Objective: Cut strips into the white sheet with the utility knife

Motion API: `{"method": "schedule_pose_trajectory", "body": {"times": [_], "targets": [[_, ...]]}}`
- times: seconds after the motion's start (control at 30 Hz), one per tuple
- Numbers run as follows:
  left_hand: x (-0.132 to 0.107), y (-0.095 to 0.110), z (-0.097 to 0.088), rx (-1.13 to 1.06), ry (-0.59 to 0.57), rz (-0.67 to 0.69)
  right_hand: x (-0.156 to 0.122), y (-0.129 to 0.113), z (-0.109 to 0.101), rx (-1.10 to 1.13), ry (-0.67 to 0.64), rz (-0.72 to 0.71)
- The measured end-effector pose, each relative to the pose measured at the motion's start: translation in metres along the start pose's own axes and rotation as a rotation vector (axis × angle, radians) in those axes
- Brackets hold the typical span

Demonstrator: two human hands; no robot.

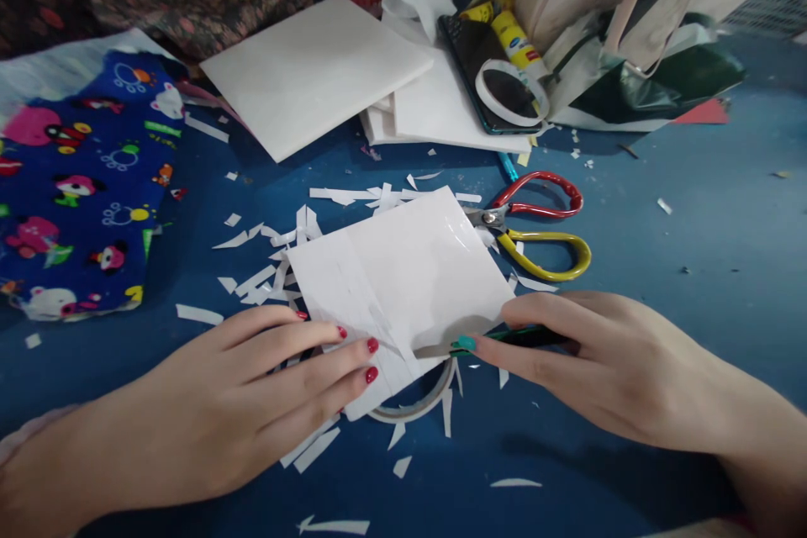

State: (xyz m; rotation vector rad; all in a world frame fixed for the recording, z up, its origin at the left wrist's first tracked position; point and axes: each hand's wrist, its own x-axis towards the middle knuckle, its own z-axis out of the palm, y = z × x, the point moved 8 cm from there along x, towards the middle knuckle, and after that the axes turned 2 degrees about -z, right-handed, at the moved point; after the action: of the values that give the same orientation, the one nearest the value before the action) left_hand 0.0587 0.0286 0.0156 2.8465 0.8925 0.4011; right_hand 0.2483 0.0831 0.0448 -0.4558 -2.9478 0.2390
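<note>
A white sheet (409, 261), folded or layered, lies tilted over a tape roll (419, 410) whose edge shows below it. My left hand (252, 395) rests on the sheet's lower left with fingers stretched out. In my right hand (605, 361) is a slim dark-handled cutter knife (435, 350), gripped with the index finger along it. Its blade touches the sheet near the lower edge. Just beyond the sheet's right corner are scissors (548, 223) with one red and one yellow handle, their blades partly hidden under the sheet.
White paper scraps (252, 282) litter the blue table (681, 244). At the back are a white board (315, 71), stacked white sheets (441, 109), a phone (466, 59) with a tape roll (504, 92) on it, a yellow glue stick (517, 42) and bags (580, 8). Patterned blue fabric (88, 193) lies left.
</note>
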Motion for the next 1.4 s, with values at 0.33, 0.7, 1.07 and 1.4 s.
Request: {"method": "schedule_pose_trajectory", "body": {"times": [0.33, 0.7, 1.07, 1.4], "targets": [[0.0019, 0.0007, -0.001, -0.012, 0.01, 0.003, -0.0026, 0.001, -0.0011, -0.016, 0.012, 0.001], [-0.0013, 0.0001, 0.0019, -0.02, -0.012, -0.002, -0.0035, -0.0009, -0.0015, 0.008, -0.011, -0.018], [0.0014, -0.0002, 0.0013, -0.024, -0.004, 0.016, -0.004, 0.0025, -0.0017, 0.024, 0.009, 0.02], [0.0014, 0.0002, 0.0008, -0.022, -0.002, 0.015, -0.0053, 0.0006, 0.0033, 0.013, -0.004, 0.006]]}}
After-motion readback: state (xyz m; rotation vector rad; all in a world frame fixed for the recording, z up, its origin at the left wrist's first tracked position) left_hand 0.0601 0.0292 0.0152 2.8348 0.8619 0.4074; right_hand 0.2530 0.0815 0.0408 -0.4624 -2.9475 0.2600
